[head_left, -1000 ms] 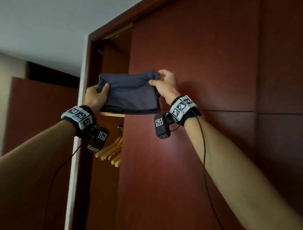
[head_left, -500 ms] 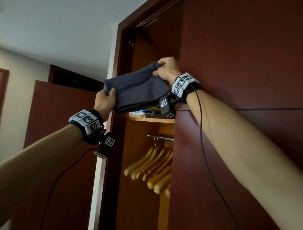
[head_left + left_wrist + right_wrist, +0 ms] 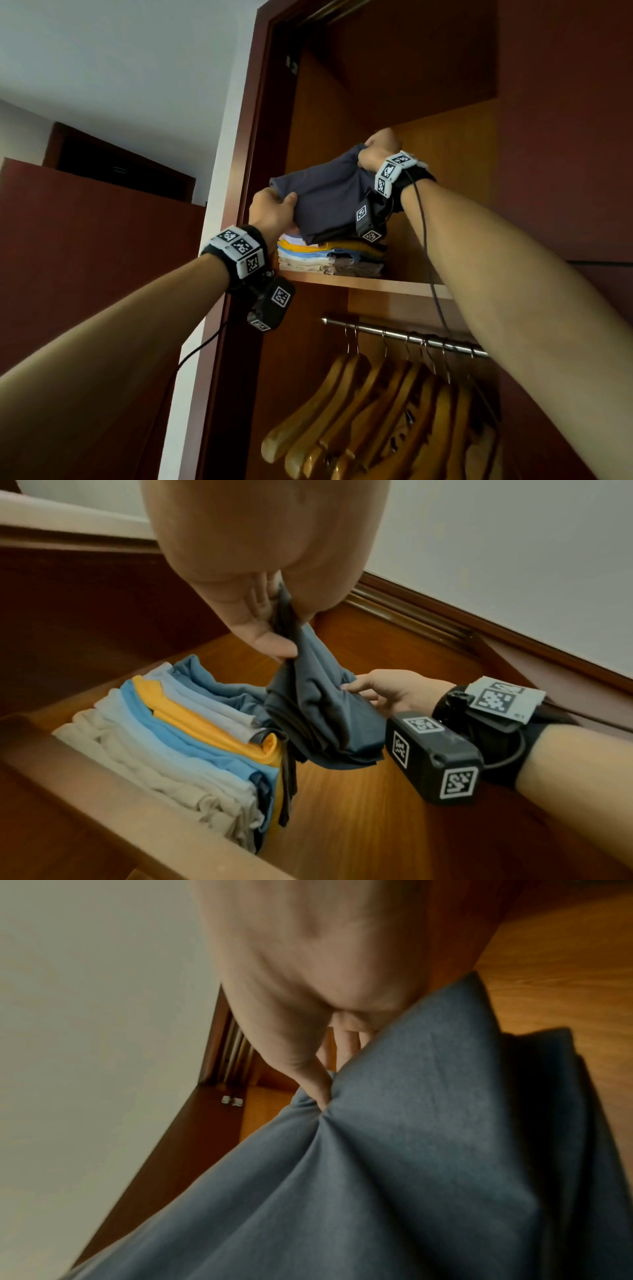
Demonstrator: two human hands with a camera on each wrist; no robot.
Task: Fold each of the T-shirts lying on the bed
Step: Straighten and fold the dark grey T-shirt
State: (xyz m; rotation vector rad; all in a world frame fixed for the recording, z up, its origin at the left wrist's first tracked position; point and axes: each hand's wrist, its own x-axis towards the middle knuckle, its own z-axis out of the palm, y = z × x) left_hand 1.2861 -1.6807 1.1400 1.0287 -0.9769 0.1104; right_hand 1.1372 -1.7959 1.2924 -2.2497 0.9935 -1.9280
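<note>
Reaching up into an open wardrobe, both hands hold a folded dark grey-blue T-shirt (image 3: pixel 329 202) above the upper shelf (image 3: pixel 370 282). The left hand (image 3: pixel 272 214) grips the shirt's near left edge, thumb on top and fingers beneath. The right hand (image 3: pixel 378 150) pinches the far right corner higher up, so the garment tilts, its far right end raised and its near end low. In the left wrist view the left hand (image 3: pixel 253 588) clamps a bunched fold of the shirt (image 3: pixel 318 712) between thumb and fingers, while the right hand (image 3: pixel 390 688) curls round the other end. In the right wrist view the right hand (image 3: pixel 308 1001) has its thumb pressed into gathered cloth (image 3: pixel 394 1164), with creases fanning out from the pinch.

Just below the shirt, on the shelf, sits a stack of folded T-shirts (image 3: pixel 322 258) in white, yellow, light blue, beige and brown layers; the held shirt's lower edge appears to touch the top of the stack. Under the shelf a metal rail (image 3: pixel 407 337) carries a row of wooden hangers (image 3: pixel 370 418). A dark red wardrobe door (image 3: pixel 561 137) stands to the right, and a white ceiling (image 3: pixel 120 61) shows to the left.
</note>
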